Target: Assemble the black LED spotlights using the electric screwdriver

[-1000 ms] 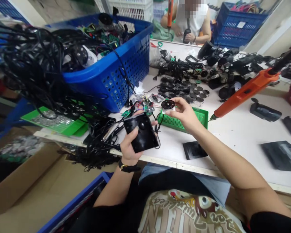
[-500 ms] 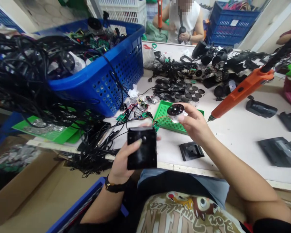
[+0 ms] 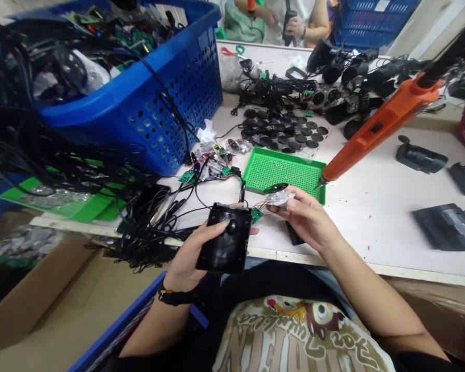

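A glossy black plastic housing (image 3: pixel 225 245) with a round knob is gripped in my left hand (image 3: pixel 196 248), the thumb lying across its face. To its right, my right hand (image 3: pixel 304 214) pinches a clear plastic lamp part with a black disc on top (image 3: pixel 278 194). Thin red wires run from that part to a small green circuit board (image 3: pixel 257 214) beside the housing's right edge. Behind my right hand, a dark flat piece (image 3: pixel 294 233) on the table is mostly hidden. The green tray (image 3: pixel 256 160), with small screws in it, lies just beyond both hands.
An orange electric screwdriver (image 3: pixel 372 132) hangs over the tray's right end. At the left stands a blue basket (image 3: pixel 178 93) heaped with cables and boards. Black discs (image 3: pixel 282 139) and loose wired boards (image 3: pixel 213 168) cover the table behind. Across the table, a person's hand (image 3: pixel 294 27) holds a black object.
My right hand has lowered the lamp part toward the housing and tilted its disc. The housing has tilted in my left hand. The view has shifted downward.
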Demonstrator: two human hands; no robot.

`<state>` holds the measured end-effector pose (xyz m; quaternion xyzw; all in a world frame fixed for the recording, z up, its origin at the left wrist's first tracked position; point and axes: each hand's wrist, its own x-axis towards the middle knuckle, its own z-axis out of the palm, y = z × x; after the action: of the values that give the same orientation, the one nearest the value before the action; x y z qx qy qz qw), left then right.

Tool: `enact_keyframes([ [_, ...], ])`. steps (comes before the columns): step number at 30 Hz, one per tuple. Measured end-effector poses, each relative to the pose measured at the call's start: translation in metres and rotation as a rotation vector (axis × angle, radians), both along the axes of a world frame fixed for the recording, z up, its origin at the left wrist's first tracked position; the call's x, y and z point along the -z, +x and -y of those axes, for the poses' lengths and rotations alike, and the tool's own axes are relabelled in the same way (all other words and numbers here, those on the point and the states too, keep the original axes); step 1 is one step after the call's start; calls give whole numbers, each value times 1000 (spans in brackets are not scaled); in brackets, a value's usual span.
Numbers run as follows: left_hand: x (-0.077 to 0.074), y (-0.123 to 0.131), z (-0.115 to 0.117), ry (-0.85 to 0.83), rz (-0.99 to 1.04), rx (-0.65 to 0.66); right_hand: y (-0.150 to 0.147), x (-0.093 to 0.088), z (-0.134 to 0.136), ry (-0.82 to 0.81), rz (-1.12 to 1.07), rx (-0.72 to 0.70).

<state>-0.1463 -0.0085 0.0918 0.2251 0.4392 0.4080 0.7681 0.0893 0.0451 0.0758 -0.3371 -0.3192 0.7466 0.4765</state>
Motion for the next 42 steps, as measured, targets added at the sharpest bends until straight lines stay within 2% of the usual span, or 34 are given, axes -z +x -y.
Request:
enact_keyframes([
  [2,0,-5,4,-16,-20,-46,-6,3,0,-17,-14,21],
  [7,-3,-19,15,-4,-138,-204,-17,7,0,-6,-4,178],
  [10,0,-15,12,83,-165,-375,-22,6,1,17,-45,137],
  [13,11,-4,1,187,-187,-580,-28,5,4,-1,-88,40],
  [15,20,5,-6,262,-226,-650,-33,4,8,-16,-99,-10],
  [18,29,16,-11,342,-271,-580,-40,4,12,-8,-53,-25],
  [21,36,24,-9,369,-268,-484,-45,8,13,27,57,18],
  [25,42,27,-5,369,-268,-460,-45,15,13,98,213,40],
  [29,43,27,-5,380,-316,-460,-39,18,14,330,513,123],
  [34,38,27,-8,339,-305,-451,-29,16,13,777,873,216],
  [38,41,28,-10,280,-248,-460,-23,16,9,1150,1002,291],
  [40,44,28,-11,258,-210,-463,-21,16,7,1327,1070,275],
  [42,46,27,-11,244,-191,-460,-18,16,5,1437,1141,237],
])
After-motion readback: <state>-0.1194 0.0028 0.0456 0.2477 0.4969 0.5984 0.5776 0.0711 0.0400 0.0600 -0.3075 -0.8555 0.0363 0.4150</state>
